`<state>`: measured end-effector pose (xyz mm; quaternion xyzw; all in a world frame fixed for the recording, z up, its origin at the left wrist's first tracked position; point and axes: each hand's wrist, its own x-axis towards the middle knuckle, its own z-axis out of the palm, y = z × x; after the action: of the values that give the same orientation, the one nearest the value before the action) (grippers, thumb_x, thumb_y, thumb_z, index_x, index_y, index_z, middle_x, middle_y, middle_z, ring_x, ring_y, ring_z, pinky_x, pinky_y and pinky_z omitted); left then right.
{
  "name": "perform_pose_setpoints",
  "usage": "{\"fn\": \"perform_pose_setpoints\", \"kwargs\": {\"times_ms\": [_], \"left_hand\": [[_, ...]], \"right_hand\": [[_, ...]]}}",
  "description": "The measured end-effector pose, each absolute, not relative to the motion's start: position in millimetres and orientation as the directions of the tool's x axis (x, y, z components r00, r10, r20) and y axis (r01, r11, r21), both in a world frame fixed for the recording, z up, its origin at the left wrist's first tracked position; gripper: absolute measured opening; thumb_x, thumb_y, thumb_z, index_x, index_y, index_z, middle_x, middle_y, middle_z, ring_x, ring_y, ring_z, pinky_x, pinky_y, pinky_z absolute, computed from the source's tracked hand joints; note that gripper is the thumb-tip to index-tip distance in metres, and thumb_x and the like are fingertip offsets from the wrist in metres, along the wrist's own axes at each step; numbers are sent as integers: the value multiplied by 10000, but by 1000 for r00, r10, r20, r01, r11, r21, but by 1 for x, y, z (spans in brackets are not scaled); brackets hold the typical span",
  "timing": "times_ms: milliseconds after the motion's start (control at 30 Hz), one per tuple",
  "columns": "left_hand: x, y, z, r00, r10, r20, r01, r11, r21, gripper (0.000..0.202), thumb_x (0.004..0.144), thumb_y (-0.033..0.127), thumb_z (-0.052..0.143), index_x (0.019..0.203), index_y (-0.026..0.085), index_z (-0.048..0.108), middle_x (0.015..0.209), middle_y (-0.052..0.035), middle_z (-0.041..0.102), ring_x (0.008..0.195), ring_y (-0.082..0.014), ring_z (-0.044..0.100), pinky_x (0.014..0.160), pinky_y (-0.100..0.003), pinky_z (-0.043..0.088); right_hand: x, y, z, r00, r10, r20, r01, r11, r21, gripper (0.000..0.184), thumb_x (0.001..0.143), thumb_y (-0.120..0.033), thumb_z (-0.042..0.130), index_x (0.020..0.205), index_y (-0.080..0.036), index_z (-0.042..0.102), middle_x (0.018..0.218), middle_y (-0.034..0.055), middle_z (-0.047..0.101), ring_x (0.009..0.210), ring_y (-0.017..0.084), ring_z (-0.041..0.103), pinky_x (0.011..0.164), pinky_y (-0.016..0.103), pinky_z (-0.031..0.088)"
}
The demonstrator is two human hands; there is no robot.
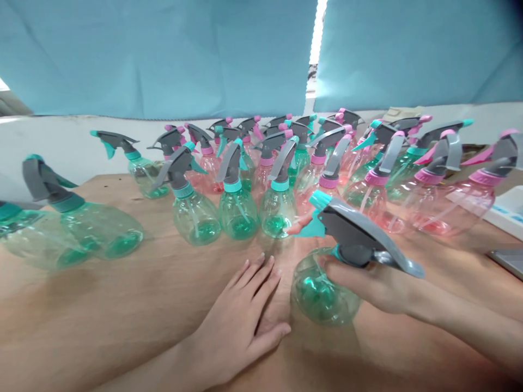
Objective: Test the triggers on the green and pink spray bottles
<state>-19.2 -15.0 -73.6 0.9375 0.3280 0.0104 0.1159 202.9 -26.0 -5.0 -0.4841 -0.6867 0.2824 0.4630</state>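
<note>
My right hand [368,280] is closed around the neck of a clear green spray bottle [322,294] with a grey and turquoise trigger head. The bottle tilts a little, its nozzle pointing to the left and away from me. One fingertip shows by the turquoise trigger. My left hand [241,321] lies flat on the wooden table [163,321], fingers stretched forward, beside the held bottle and holding nothing. Just beyond it stand three green spray bottles, the nearest green bottle [279,209] being close behind the trigger.
Several pink spray bottles [435,207] crowd the back and right, mixed with green ones. Two green bottles [102,228] stand at the left. A white box [510,209] and a dark flat object [509,260] lie at the right edge. Blue sheets [163,60] hang behind.
</note>
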Motion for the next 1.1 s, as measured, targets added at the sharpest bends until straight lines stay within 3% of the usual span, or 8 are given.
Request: {"fn": "perform_pose_setpoints", "kwargs": {"times_ms": [200,467,767,833,933,1000,1100], "left_hand": [[-21,-15,-74,796,604,-51,602,-778,179,715,958,588,379,1483,106,329,1567,-130,269,1452,-331,242,1161,-552,286],[-19,-15,-73,791,611,-40,605,-771,198,716,956,586,393,1479,100,336,1565,-139,278,1445,-336,261,1158,-547,298],[-21,-15,-77,796,605,4,590,-778,215,700,951,571,420,1470,106,354,1558,-137,299,1447,-329,263,1155,-549,305],[-21,-15,-78,796,605,9,590,-779,213,703,950,573,421,1470,105,353,1557,-135,307,1442,-328,278,1158,-544,302],[-21,-15,-78,798,602,15,587,-784,202,714,949,586,412,1473,106,347,1560,-128,302,1439,-325,288,1162,-541,293],[-22,-15,-79,800,600,19,585,-787,195,710,952,586,405,1477,112,340,1565,-122,292,1442,-321,281,1162,-544,291],[-22,-16,-78,800,601,0,590,-786,185,711,957,589,386,1479,108,333,1565,-123,287,1448,-317,268,1158,-545,295]], "right_hand": [[205,-29,-4,-149,927,345,369,376,-850,235,676,-191,516,528,-247,343,485,-58,251,390,99,230,313,231,215],[207,-30,-6,-125,937,327,404,349,-846,298,671,-206,505,530,-240,245,483,-61,214,386,89,210,307,223,179],[203,-27,-12,-126,931,341,425,362,-830,195,716,-194,469,532,-257,454,433,-62,335,357,107,335,334,232,309],[204,-26,-13,-134,915,380,414,400,-818,153,722,-182,486,607,-261,548,484,-46,454,401,127,438,369,244,380],[204,-23,-14,-145,895,423,381,445,-811,257,728,-152,523,908,-262,669,805,15,670,654,182,632,534,286,529],[203,-22,-14,-152,888,434,348,459,-817,383,734,-145,534,1076,-266,658,981,38,693,830,212,671,680,325,575],[202,-23,-13,-155,889,430,324,457,-828,456,734,-158,533,1165,-270,635,1030,40,702,910,235,686,772,358,584]]}}
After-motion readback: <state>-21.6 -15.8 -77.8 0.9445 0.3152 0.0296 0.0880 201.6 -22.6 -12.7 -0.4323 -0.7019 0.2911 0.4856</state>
